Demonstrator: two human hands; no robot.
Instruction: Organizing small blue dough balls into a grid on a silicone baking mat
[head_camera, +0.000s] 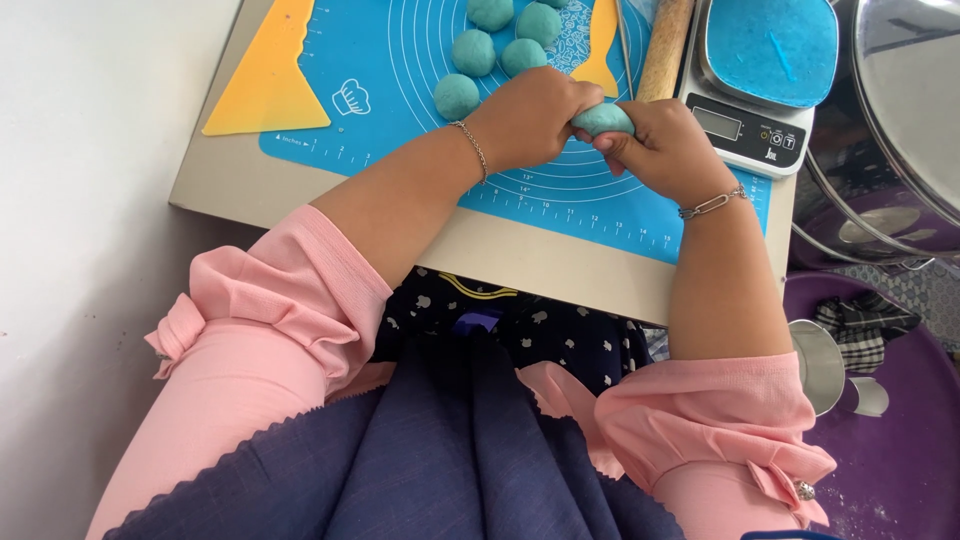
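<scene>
I see the blue silicone mat (420, 40) spread over a tan board (540, 265), both my hands above its near edge. My left hand (530, 115) and right hand (665, 145) are each curled tight around one lump of teal dough (603, 119), smooth and stretched between them. A digital scale (755, 75) holds more blue dough in its tray. Five teal dough balls (457, 96) sit on the mat, with two yellow scrapers (268, 80) and one wooden rolling pin (665, 45).

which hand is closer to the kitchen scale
Right. The right hand grips the teal dough piece just beside the kitchen scale; the left hand sits farther away, across the dough.
</scene>
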